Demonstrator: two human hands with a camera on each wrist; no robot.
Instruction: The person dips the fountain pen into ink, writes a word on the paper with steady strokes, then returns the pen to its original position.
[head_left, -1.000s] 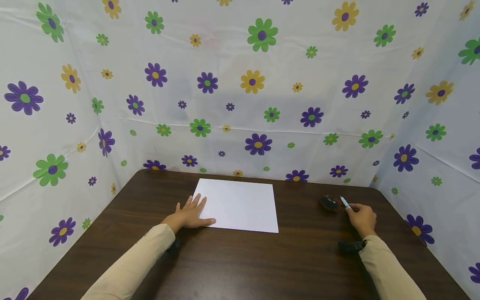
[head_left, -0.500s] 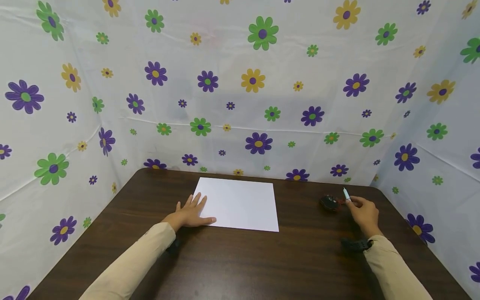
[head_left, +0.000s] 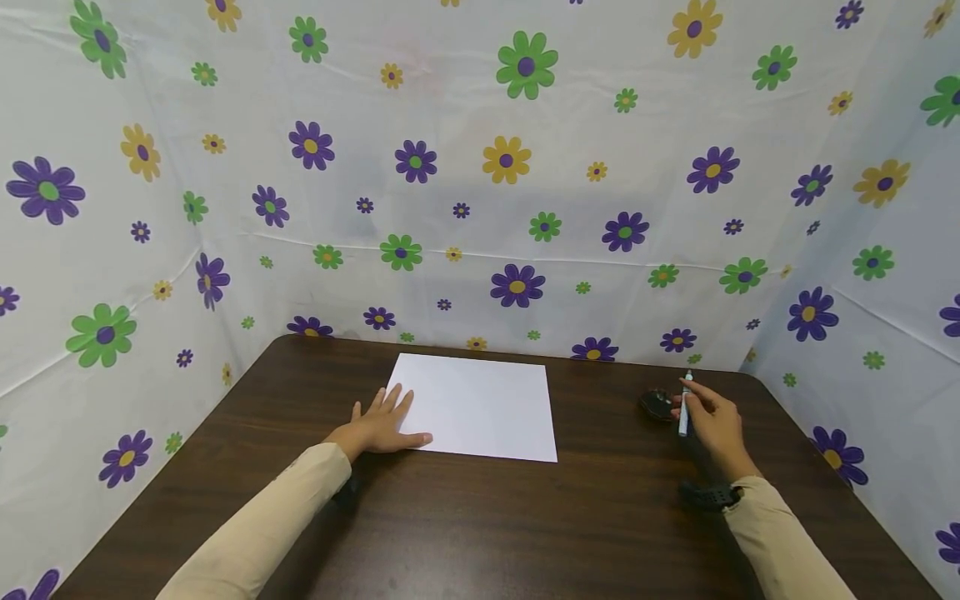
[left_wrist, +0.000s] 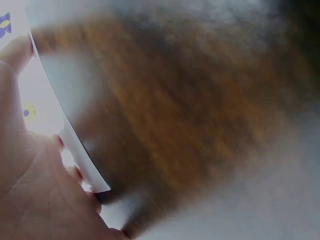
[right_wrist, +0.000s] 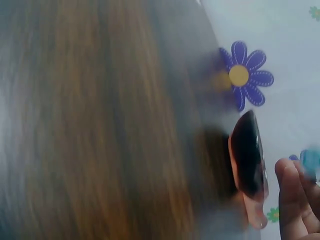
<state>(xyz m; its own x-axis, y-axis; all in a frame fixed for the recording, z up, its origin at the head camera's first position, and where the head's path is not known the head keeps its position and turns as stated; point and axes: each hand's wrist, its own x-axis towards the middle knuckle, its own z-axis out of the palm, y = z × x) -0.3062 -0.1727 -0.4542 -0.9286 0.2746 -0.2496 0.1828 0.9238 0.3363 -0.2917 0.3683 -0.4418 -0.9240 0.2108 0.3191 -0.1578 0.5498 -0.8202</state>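
A blank white sheet of paper lies on the dark wooden table. My left hand rests on its left edge with the fingers spread, thumb near the front edge. The left wrist view shows the palm beside the sheet's edge. On the right, my right hand pinches a slim pale blue-and-white pen, which stands nearly upright between thumb and fingers. Its blurred teal part shows above the fingertips in the right wrist view.
Just left of my right hand sits a dark, glossy rounded object with reddish edges, shaped like a computer mouse. Flower-patterned white cloth hangs behind the table and at both sides. Dark straps circle the wrists.
My right hand has turned the pen from a slant to nearly upright, its lower end now showing below the fingers. The left hand and the paper stay put.
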